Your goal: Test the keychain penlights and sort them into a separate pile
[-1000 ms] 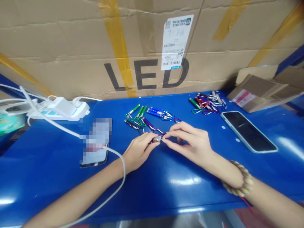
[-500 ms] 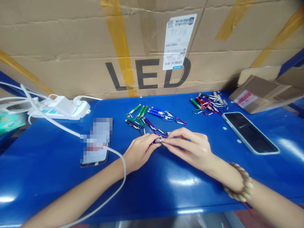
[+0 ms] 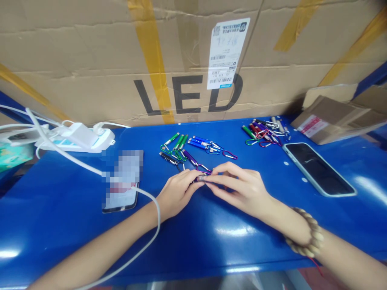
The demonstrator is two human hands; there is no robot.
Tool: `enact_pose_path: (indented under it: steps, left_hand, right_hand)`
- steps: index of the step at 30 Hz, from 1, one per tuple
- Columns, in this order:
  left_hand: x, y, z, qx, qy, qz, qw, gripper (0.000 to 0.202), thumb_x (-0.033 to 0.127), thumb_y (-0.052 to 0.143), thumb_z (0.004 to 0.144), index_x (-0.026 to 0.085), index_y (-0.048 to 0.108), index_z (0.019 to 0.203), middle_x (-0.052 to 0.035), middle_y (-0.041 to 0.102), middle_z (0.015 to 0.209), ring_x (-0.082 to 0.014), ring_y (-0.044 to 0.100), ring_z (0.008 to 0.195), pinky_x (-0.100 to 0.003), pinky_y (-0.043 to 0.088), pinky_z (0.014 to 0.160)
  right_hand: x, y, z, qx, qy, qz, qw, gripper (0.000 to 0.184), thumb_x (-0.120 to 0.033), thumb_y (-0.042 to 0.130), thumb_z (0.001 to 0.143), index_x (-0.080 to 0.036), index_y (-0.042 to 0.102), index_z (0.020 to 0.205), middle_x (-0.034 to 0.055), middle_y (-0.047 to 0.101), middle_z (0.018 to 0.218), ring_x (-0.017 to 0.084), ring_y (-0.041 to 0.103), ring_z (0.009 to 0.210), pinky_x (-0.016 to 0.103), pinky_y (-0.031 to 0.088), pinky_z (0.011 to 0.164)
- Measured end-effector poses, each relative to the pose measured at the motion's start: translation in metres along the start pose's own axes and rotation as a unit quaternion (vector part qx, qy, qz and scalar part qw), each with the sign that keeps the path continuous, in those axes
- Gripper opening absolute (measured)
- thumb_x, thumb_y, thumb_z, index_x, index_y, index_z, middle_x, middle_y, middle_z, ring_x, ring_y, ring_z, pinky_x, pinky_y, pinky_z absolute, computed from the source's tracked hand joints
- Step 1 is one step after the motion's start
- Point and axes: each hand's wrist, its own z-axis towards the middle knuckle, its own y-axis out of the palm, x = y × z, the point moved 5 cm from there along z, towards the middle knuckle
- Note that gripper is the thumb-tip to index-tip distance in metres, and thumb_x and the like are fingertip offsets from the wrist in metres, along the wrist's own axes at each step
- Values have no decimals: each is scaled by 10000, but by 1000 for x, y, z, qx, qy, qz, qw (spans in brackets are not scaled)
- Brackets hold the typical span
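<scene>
My left hand (image 3: 179,189) is closed around a small keychain penlight (image 3: 200,177), whose silvery end sticks out between thumb and forefinger; most of its dark body is hidden. Against that end, the fingertips of my right hand (image 3: 242,185) are pinched together. Whatever they grip there is too small to make out. Just beyond my hands lie a purple penlight (image 3: 189,157) with a carabiner clip and a black penlight (image 3: 168,158). Behind these are several green penlights (image 3: 180,142) and blue penlights (image 3: 198,142), plus a loose purple carabiner (image 3: 229,154).
A mixed pile of penlights (image 3: 263,131) lies at the back right beside a small carton (image 3: 335,117). One phone (image 3: 320,169) is at right, another (image 3: 125,173) at left under a white cable (image 3: 159,213). A power strip (image 3: 104,139) and large LED carton (image 3: 105,60) stand behind.
My right fingertips have shifted slightly left, onto the penlight's silvery end. A small shiny bit seen above them earlier is now out of sight. My left hand has stayed in place.
</scene>
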Motion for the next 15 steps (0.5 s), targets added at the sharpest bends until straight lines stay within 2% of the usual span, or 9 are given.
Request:
enact_pose_path:
  steps: [4,8,10,15]
  left_hand:
    - [-1,-2,1,22,-26,-8,999,170,257,382,932,186,536,942,-21,616,847,-148,576,780,-245,434,734]
    - [-8,-8,1,66,-122,-46,989,162,269,354,934,201,490,879,18,575,762,-115,539,680,-227,417,684]
    - [-10,-9,1,74,-151,-60,984,165,290,356,934,205,473,854,32,550,723,-105,520,645,-220,407,658]
    - [-5,-7,1,68,-116,-66,989,197,309,370,926,199,465,793,15,556,745,-113,530,691,-226,411,670]
  right_hand:
    - [3,5,1,-26,37,24,999,205,-239,558,871,-207,670,1040,26,654,932,38,560,557,153,440,513]
    - [11,7,0,-41,103,37,993,237,-277,532,886,-203,640,1083,25,654,944,47,558,559,166,465,542]
    - [13,10,-1,-64,102,2,993,237,-285,534,884,-206,651,1075,34,648,970,75,594,626,186,477,562]
    - [15,22,-3,-143,55,-75,985,229,-287,525,889,-227,690,1036,53,625,960,145,625,797,250,503,664]
